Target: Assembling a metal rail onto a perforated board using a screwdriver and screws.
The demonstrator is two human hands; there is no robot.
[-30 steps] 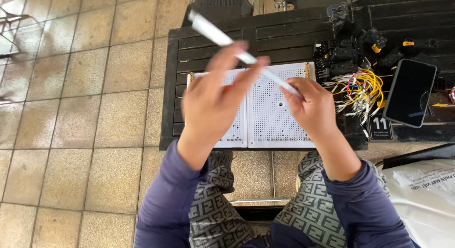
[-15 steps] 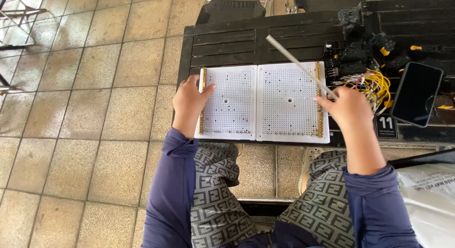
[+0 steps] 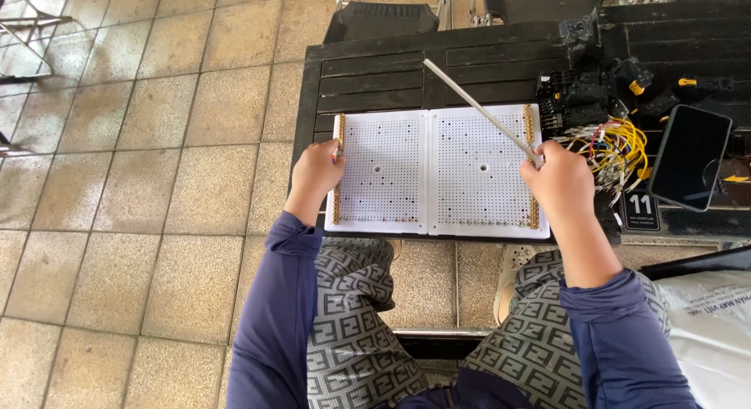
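Note:
A white perforated board [image 3: 435, 171] in two panels, with brass strips down its left and right edges, lies on a dark slatted table [image 3: 375, 73]. My left hand [image 3: 315, 171] grips the board's left edge by the brass strip. My right hand [image 3: 557, 177] sits at the board's right edge and holds a long thin grey rod [image 3: 479, 109], which slants up and to the left above the right panel.
Right of the board lie a bundle of yellow, white and red wires [image 3: 616, 146], black electrical parts [image 3: 580, 95], a dark phone [image 3: 690, 156] and a small numbered card [image 3: 640, 209]. A white sack [image 3: 716, 331] lies at the lower right. Tiled floor spreads to the left.
My left hand has let go of the rod and dropped to the board's left edge. My right hand has moved right to the board's right edge with the rod.

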